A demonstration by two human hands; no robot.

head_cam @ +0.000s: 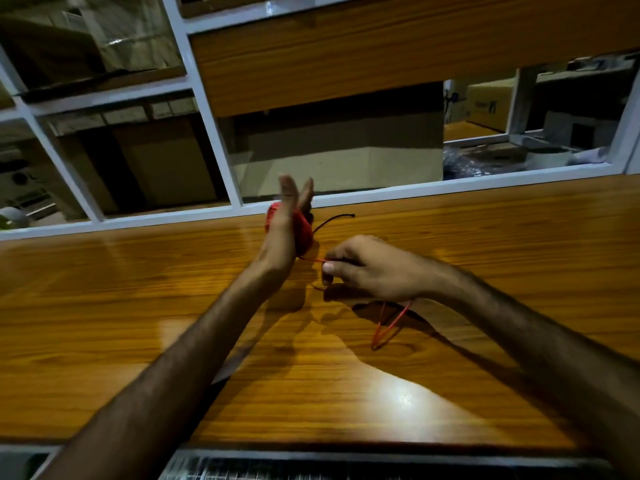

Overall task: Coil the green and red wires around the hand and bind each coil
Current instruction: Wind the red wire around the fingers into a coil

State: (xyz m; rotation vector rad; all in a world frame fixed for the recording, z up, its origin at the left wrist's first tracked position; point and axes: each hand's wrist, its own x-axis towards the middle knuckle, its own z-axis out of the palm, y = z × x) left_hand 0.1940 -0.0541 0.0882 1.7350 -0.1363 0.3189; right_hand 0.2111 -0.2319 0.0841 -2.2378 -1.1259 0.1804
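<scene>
Red wire (302, 233): coiled round the left hand (289, 216), fingers straight, raised above the tabletop (138, 306). Right hand (363, 268): pinches the wire's loose run (a loop trails beneath it).

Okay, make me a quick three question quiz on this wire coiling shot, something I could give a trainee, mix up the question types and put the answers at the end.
1. True or false: the red wire coil is wound around the left hand.
2. Multiple choice: where does the right hand hold the red wire? A) flat under the palm B) pinched between thumb and fingers C) not touching it
3. Short answer: what hangs below the right hand over the wooden table?

Key
1. True; the fingers stand straight, with no grip on the coil.
2. B
3. A slack loop of red wire.
</scene>
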